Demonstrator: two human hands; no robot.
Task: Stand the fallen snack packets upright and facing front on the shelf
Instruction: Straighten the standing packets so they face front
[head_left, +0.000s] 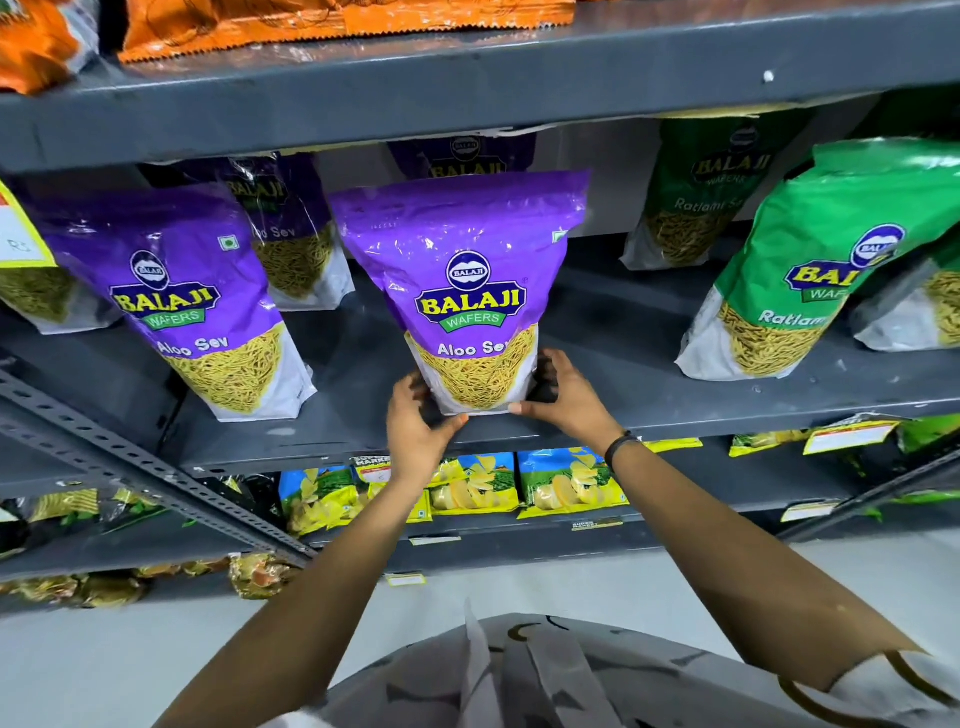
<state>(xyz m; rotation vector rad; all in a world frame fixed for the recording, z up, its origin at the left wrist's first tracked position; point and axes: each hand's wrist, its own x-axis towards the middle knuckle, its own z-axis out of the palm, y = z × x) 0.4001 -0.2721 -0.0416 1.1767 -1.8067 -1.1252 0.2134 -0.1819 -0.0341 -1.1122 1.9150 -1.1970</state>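
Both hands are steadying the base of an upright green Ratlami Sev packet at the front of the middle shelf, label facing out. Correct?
Not quite. The head view shows the left hand and right hand holding a purple Aloo Sev packet; the rest holds.

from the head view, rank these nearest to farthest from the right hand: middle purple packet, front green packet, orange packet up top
1. Middle purple packet: the right hand touches its lower right edge.
2. Front green packet: on the same shelf, off to the right.
3. Orange packet: on the shelf above, up and left.

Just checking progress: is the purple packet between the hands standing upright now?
Upright: the purple packet stands on its base, logo facing front.
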